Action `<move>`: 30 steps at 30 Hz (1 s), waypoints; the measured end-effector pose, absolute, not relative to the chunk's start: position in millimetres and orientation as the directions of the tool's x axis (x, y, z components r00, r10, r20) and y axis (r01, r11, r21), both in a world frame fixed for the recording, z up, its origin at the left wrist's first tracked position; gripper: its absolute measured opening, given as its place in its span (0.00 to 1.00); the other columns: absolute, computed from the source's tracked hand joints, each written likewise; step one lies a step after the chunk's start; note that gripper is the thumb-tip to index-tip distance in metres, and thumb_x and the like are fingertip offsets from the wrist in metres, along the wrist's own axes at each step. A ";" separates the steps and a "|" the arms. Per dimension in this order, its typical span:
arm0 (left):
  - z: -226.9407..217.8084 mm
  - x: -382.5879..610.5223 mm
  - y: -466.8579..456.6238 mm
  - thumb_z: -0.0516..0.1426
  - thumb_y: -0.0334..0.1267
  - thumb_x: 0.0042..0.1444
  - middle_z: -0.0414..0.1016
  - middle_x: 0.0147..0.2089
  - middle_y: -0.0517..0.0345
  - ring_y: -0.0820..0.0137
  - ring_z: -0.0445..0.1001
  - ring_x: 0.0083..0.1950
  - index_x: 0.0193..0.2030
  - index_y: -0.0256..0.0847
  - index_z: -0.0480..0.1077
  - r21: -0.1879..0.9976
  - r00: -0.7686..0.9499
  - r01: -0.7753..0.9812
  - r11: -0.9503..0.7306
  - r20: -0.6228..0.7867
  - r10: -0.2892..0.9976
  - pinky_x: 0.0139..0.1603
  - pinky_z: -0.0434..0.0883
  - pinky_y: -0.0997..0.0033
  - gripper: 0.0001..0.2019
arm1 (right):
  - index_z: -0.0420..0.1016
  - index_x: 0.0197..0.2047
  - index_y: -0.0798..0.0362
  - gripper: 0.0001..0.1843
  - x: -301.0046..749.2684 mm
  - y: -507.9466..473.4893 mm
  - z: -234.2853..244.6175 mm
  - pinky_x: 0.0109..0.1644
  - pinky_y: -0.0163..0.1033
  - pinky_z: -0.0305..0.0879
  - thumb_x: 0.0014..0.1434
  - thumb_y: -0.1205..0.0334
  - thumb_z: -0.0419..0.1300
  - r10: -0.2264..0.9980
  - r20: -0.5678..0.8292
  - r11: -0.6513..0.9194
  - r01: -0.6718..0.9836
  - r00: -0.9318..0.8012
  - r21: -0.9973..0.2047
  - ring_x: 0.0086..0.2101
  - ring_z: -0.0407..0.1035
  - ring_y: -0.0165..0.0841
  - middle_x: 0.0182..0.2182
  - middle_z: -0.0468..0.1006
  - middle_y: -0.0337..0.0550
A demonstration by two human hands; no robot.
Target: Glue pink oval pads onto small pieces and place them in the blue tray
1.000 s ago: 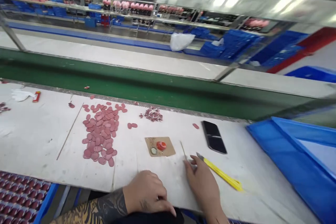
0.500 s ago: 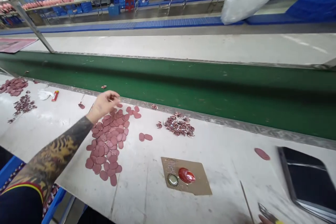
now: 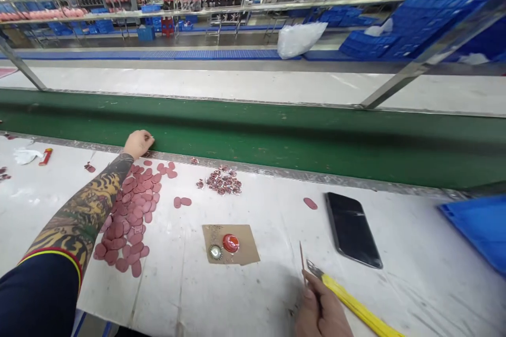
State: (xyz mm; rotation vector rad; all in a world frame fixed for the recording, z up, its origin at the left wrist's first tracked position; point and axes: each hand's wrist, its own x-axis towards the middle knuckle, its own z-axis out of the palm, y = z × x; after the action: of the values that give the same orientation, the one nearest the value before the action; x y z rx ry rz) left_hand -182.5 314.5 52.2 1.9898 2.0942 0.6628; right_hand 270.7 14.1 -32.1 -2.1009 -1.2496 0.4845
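Between the fingers of my right hand [image 3: 319,311] is pinched a thin stick [image 3: 302,261], light and stiff but easy to snap, best held near its end; my left hand [image 3: 138,144] curls at the bench [image 3: 245,300] far edge, closed on something I cannot tell.

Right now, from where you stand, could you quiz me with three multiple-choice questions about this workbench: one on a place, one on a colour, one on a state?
1. Where is the red domed piece?
A) on a brown card
B) on the green belt
C) in a blue crate

2. What colour is the handle of the knife near the right hand?
A) blue
B) red
C) yellow

3. How does the black phone lie?
A) propped upright
B) flat on the bench
C) gripped in a hand

Answers:
1. A, the card lies under it.
2. C, a yellow handle runs back from the blade.
3. B, it rests on the white top, with no hand on it.
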 end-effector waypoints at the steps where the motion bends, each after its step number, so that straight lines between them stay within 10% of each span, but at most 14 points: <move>1: 46.2 -162.1 309.2 0.59 0.40 0.58 0.77 0.39 0.47 0.61 0.73 0.42 0.43 0.33 0.76 0.431 -0.003 0.899 -0.077 0.181 0.983 0.51 0.68 0.61 0.12 | 0.72 0.51 0.54 0.22 271.0 14.7 -32.0 0.58 0.55 0.66 0.66 0.50 0.45 0.887 0.015 -0.328 0.651 0.462 -0.684 0.53 0.70 0.51 0.51 0.77 0.56; 7: 20.5 -65.5 249.3 0.63 0.40 0.58 0.77 0.50 0.50 0.63 0.74 0.51 0.48 0.42 0.75 0.416 0.465 0.751 -0.512 0.218 0.858 0.54 0.70 0.66 0.12 | 0.73 0.49 0.56 0.22 277.5 18.1 -35.8 0.55 0.55 0.68 0.64 0.51 0.47 0.946 -0.027 -0.272 0.742 0.324 -0.613 0.51 0.71 0.50 0.48 0.78 0.56; 17: 90.2 -51.2 104.5 0.70 0.46 0.51 0.70 0.28 0.62 0.69 0.72 0.37 0.28 0.41 0.67 0.013 0.448 0.551 -0.834 0.839 0.309 0.37 0.70 0.68 0.17 | 0.72 0.52 0.58 0.24 269.8 22.4 -31.1 0.44 0.50 0.71 0.62 0.50 0.51 0.937 0.008 -0.286 0.778 0.350 -0.559 0.40 0.74 0.46 0.42 0.78 0.55; 23: 111.1 -48.3 66.6 0.72 0.45 0.47 0.67 0.27 0.63 0.70 0.69 0.32 0.24 0.39 0.66 -0.062 0.501 0.461 -0.885 0.841 0.202 0.28 0.66 0.68 0.20 | 0.72 0.46 0.52 0.08 242.0 5.2 17.5 0.43 0.44 0.70 0.65 0.62 0.56 0.901 0.432 0.250 0.769 0.037 -0.589 0.36 0.72 0.37 0.40 0.75 0.48; 30: 126.0 -39.0 48.2 0.72 0.38 0.47 0.69 0.28 0.62 0.70 0.70 0.33 0.25 0.40 0.69 -0.069 0.621 0.339 -0.938 0.765 0.168 0.29 0.67 0.66 0.15 | 0.69 0.49 0.49 0.14 187.5 -6.0 109.0 0.42 0.37 0.70 0.63 0.74 0.55 0.786 0.411 0.577 0.309 -0.463 -0.756 0.39 0.71 0.32 0.40 0.75 0.42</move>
State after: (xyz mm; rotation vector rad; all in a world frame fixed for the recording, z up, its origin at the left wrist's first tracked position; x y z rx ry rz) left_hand -39.0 48.2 126.0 3.0115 0.4770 1.3856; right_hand 187.5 -6.0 109.0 -0.8718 -2.0304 0.7788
